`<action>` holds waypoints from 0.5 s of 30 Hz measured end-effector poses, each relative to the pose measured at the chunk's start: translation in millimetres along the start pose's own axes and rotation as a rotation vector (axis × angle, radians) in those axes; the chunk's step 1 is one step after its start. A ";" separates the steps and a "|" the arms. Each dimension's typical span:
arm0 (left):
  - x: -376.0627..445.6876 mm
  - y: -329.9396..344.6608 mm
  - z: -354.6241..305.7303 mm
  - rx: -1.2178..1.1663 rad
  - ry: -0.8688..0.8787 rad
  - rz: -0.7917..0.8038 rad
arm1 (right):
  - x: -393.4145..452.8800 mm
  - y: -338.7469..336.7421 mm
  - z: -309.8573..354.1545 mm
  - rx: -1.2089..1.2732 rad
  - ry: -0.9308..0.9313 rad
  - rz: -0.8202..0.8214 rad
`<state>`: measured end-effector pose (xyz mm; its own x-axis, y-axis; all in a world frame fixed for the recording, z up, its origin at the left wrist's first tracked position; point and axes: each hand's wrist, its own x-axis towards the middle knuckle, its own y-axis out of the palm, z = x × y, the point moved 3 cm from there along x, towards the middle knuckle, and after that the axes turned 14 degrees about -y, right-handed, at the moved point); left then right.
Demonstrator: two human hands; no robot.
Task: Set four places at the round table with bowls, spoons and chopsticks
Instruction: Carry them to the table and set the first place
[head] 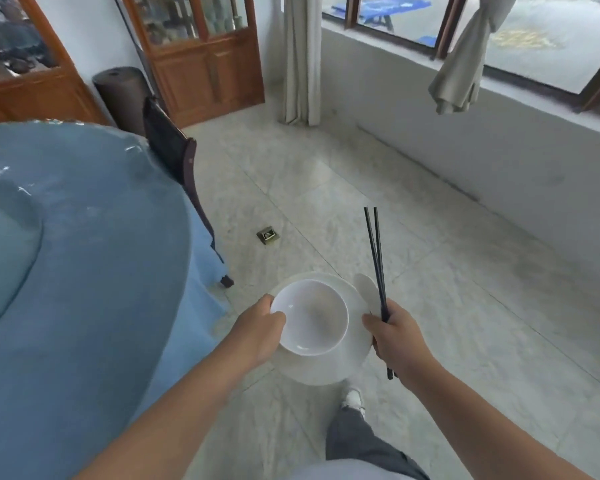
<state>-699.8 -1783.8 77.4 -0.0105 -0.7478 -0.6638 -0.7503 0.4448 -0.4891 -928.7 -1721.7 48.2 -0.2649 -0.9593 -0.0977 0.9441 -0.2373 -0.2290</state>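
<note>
Bowl [309, 317] rides on a plate [326, 368], left hand [260, 330] pinching its rim; right hand [394, 334] clasps chopsticks [376, 265] and spoon [365, 285]. Bench [84, 254] lies at nine o'clock: carry level, set down gently.

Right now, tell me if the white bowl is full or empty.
Empty: the white bowl shows only its bare, glossy inside as the left hand holds it.

From my feed, the round table [84, 237] runs off the left edge. Beside it, the bowl [310, 317] covers much of the plate [347, 362], and the right hand [395, 334] hides the spoon [365, 289] handle.
</note>
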 end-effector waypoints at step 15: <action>279.9 -138.7 -231.0 -0.140 -0.098 -0.219 | 438.0 43.2 77.1 -0.051 -0.095 0.246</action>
<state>-751.4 -2168.6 90.1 0.2214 -0.7642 -0.6058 -0.8117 0.1999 -0.5488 -988.8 -2163.9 70.2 -0.0072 -0.9978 -0.0658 0.9660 0.0101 -0.2584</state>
